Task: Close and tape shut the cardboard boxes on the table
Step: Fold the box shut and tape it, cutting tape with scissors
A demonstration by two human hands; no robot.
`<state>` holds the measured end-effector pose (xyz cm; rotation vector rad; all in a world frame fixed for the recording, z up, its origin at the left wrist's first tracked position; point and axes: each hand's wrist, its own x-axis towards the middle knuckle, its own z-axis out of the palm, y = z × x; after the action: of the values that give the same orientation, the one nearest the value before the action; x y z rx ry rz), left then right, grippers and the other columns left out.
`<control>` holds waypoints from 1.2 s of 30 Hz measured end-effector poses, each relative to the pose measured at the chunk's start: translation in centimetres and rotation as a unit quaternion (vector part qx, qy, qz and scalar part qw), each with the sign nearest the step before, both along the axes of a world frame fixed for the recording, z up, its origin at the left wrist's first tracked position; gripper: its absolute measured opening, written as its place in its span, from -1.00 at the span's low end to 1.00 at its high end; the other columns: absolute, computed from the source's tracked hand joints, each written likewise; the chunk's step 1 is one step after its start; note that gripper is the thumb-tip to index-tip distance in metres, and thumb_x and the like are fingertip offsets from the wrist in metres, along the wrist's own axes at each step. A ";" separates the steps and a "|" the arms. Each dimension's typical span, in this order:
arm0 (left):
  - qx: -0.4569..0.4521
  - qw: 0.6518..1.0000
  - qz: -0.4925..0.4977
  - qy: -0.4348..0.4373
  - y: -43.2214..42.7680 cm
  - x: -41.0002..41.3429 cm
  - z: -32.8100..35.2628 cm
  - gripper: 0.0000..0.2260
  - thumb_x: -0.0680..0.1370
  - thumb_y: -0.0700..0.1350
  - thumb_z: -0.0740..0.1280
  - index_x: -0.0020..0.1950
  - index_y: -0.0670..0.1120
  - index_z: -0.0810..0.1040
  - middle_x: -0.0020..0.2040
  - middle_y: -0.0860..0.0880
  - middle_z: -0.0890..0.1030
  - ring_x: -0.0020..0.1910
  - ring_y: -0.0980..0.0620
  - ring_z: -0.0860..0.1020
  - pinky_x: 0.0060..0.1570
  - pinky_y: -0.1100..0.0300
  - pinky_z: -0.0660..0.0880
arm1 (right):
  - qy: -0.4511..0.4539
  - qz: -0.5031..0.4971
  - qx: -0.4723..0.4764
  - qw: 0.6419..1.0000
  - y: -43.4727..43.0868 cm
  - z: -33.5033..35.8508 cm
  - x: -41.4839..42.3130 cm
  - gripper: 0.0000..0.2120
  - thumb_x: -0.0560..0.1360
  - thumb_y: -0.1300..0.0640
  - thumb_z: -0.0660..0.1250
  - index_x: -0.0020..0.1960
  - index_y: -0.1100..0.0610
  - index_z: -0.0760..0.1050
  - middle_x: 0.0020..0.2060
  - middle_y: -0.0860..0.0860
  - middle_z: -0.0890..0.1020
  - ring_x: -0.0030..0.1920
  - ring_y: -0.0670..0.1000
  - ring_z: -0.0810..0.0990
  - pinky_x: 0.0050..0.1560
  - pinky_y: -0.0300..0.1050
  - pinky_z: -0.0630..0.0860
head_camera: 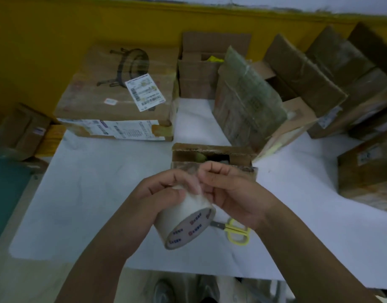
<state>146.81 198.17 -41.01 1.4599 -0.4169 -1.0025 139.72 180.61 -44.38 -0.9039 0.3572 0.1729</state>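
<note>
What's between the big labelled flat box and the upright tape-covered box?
Head view: a bare strip of white table cover separates the labelled flat box from the upright tape-covered box; an open box stands at its far end.

White tape roll (188, 217); yellow-handled scissors (236, 231); brown boxes (116, 92); yellow wall (78, 29).

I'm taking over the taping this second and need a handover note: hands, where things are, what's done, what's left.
Left hand: grips the tape roll.
Right hand: fingers pinch at the roll's upper edge, apparently picking for the tape end.
Small box: just beyond the hands, top open.
Scissors: on the table by the right wrist.
Back box: also open.
Done: no strip pulled.
Left: free the end, close the flaps, tape, cut.
</note>
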 end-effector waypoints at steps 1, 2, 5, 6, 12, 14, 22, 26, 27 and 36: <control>0.013 1.000 -0.005 -0.007 -0.3 0.3 0.2 -0.84 0.43 -0.11 0.23 -0.16 0.00 0.61 -0.10 -0.07 0.66 -0.18 -0.07 0.58 -0.29 0.19 0.45 | -0.010 -0.020 -0.033 0.999 -0.4 0.3 -0.1 -0.96 0.47 0.24 0.31 -0.13 0.23 0.50 -0.29 0.05 0.64 -0.29 -0.08 0.61 -0.23 -0.27 0.55; 0.022 1.000 -0.016 -0.013 -0.6 0.6 0.5 -0.85 0.44 -0.08 0.25 -0.13 0.02 0.61 -0.08 -0.07 0.66 -0.17 -0.08 0.59 -0.28 0.18 0.45 | -0.022 -0.038 -0.061 0.997 -0.9 0.9 -0.3 -0.94 0.44 0.24 0.32 -0.13 0.24 0.50 -0.29 0.06 0.65 -0.28 -0.07 0.62 -0.22 -0.27 0.56; 0.068 0.993 -0.081 -0.059 -2.0 1.5 1.9 -0.81 0.44 0.07 0.39 0.03 0.11 0.64 -0.02 -0.01 0.69 -0.09 -0.03 0.66 -0.17 0.09 0.54 | -0.039 -0.101 -0.120 0.987 -3.3 2.4 -1.0 -0.93 0.46 0.24 0.31 -0.16 0.26 0.48 -0.34 0.05 0.64 -0.31 -0.09 0.64 -0.27 -0.30 0.55; 0.095 0.987 -0.093 -0.089 -2.7 1.7 2.3 -0.77 0.45 0.11 0.45 0.09 0.17 0.63 -0.01 0.06 0.69 -0.06 0.05 0.67 -0.12 0.12 0.58 | -0.034 -0.118 -0.130 0.984 -4.2 3.0 -1.3 -0.92 0.46 0.23 0.31 -0.15 0.26 0.48 -0.33 0.06 0.65 -0.29 -0.07 0.66 -0.26 -0.30 0.56; 0.169 0.929 -0.100 -0.313 -7.8 4.6 4.1 -0.74 0.41 0.13 0.46 0.09 0.24 0.58 -0.21 0.13 0.70 -0.26 0.20 0.65 -0.28 0.30 0.59 | 0.052 -0.198 -0.270 0.941 -8.4 3.0 -3.0 -0.95 0.49 0.24 0.36 -0.10 0.24 0.57 -0.29 0.14 0.68 -0.27 0.03 0.69 -0.13 -0.15 0.66; 0.187 0.889 -0.117 -0.402 -9.8 5.5 4.1 -0.85 0.42 0.17 0.43 -0.04 0.22 0.62 -0.24 0.14 0.66 -0.27 0.21 0.61 -0.31 0.24 0.57 | 0.068 -0.252 -0.219 0.940 -8.4 1.8 -3.2 -0.97 0.51 0.29 0.35 -0.10 0.24 0.56 -0.29 0.16 0.67 -0.30 0.02 0.67 -0.14 -0.15 0.66; 0.220 0.863 -0.068 -0.449 -14.1 4.4 -1.9 -0.87 0.47 0.18 0.38 -0.12 0.17 0.64 -0.22 0.18 0.61 -0.23 0.17 0.57 -0.19 0.10 0.58 | 0.136 -0.347 -0.202 0.906 -8.0 -4.4 -3.7 -0.94 0.54 0.30 0.37 -0.04 0.32 0.55 -0.26 0.20 0.65 -0.27 0.03 0.67 -0.09 -0.12 0.64; 0.212 0.859 0.019 -0.465 -13.8 3.4 -3.4 -0.77 0.47 0.22 0.38 -0.21 0.08 0.59 -0.29 0.14 0.59 -0.27 0.16 0.55 -0.24 0.08 0.57 | 0.156 -0.343 -0.215 0.901 -8.0 -5.0 -3.6 -0.94 0.53 0.30 0.39 -0.08 0.31 0.57 -0.30 0.16 0.65 -0.31 0.01 0.66 -0.10 -0.11 0.65; 0.213 0.861 0.028 -0.460 -13.6 3.4 -3.6 -0.74 0.47 0.23 0.38 -0.24 0.06 0.56 -0.30 0.12 0.59 -0.29 0.15 0.55 -0.26 0.05 0.57 | 0.158 -0.339 -0.223 0.900 -8.0 -4.9 -3.5 -0.94 0.52 0.30 0.40 -0.09 0.31 0.57 -0.31 0.16 0.65 -0.32 0.01 0.66 -0.10 -0.11 0.65; 0.214 0.891 -0.027 -0.400 -13.3 4.3 -3.6 -0.62 0.46 0.29 0.36 -0.26 -0.02 0.56 -0.33 0.03 0.59 -0.32 0.10 0.58 -0.29 -0.01 0.60 | 0.203 -0.307 -0.285 0.885 -8.8 -5.2 -3.1 -0.94 0.52 0.31 0.39 -0.12 0.30 0.58 -0.33 0.15 0.65 -0.35 -0.01 0.63 -0.20 -0.18 0.64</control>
<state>151.15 184.87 -44.60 2.2642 -0.8665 -0.4943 136.63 171.86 -49.53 -1.2858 1.1096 -0.3590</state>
